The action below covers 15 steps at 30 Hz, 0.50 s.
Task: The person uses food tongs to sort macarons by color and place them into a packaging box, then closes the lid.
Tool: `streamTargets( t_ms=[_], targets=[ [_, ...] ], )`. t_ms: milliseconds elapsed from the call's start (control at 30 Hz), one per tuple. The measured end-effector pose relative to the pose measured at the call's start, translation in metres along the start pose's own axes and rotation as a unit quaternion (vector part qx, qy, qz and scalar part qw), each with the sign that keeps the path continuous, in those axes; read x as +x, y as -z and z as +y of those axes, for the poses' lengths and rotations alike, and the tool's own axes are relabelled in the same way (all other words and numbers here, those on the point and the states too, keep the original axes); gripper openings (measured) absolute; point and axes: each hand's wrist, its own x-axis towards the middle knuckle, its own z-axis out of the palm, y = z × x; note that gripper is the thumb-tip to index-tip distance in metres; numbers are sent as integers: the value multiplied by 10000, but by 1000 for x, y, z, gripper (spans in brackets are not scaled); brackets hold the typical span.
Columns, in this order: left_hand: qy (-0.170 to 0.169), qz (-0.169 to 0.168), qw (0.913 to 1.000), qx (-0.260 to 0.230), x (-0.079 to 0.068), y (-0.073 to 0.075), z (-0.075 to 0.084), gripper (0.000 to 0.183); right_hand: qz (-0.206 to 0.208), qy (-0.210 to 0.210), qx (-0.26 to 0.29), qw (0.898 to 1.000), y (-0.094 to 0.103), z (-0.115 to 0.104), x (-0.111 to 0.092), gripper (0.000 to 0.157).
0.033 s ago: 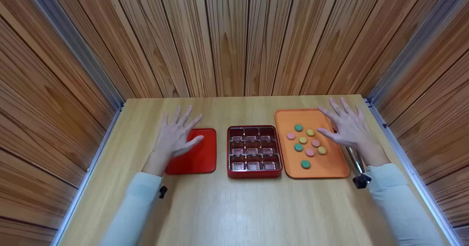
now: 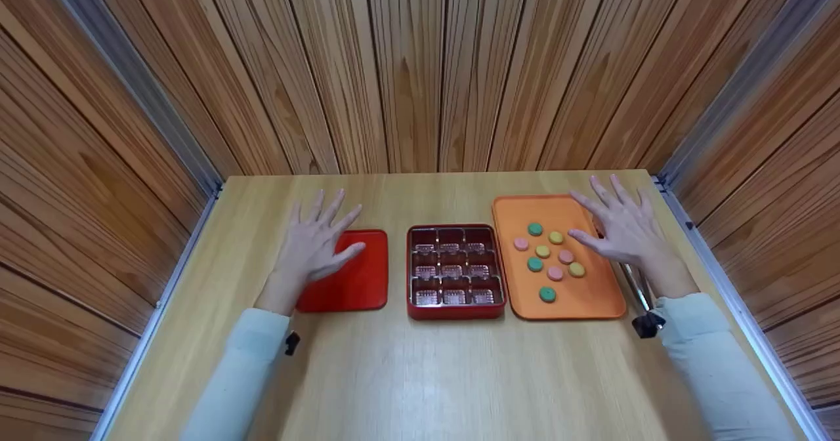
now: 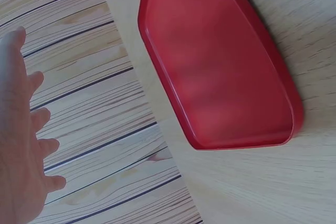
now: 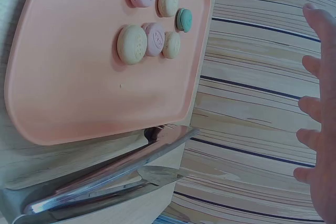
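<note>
With fingers spread, my left hand [image 2: 307, 251] hovers over the left part of a shallow red lid [image 2: 357, 273] and holds nothing. The left wrist view shows the inside of that lid [image 3: 220, 72] below the hand. My right hand [image 2: 623, 228], also spread and holding nothing, is above the right edge of an orange tray [image 2: 590, 303]. Several green, pink and yellow macarons [image 2: 555, 273] lie on this tray. Metal tongs [image 4: 115, 171] lie along the tray's side, partly hidden under my right hand and wrist in the head view.
Between lid and tray stands a red box [image 2: 456, 312] with a clear plastic insert of several square compartments, none holding a macaron. Wood-plank walls [image 2: 403, 67] close off the back and both sides of the table [image 2: 420, 375].
</note>
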Motion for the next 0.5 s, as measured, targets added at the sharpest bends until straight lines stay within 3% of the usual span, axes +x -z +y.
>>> streamTargets(
  t_ms=[500],
  targets=[
    [184, -251, 9933, -1112, 7, -2, 21, 83, -130, -199, -60, 9997, -1, 13, -14, 81]
  ],
)
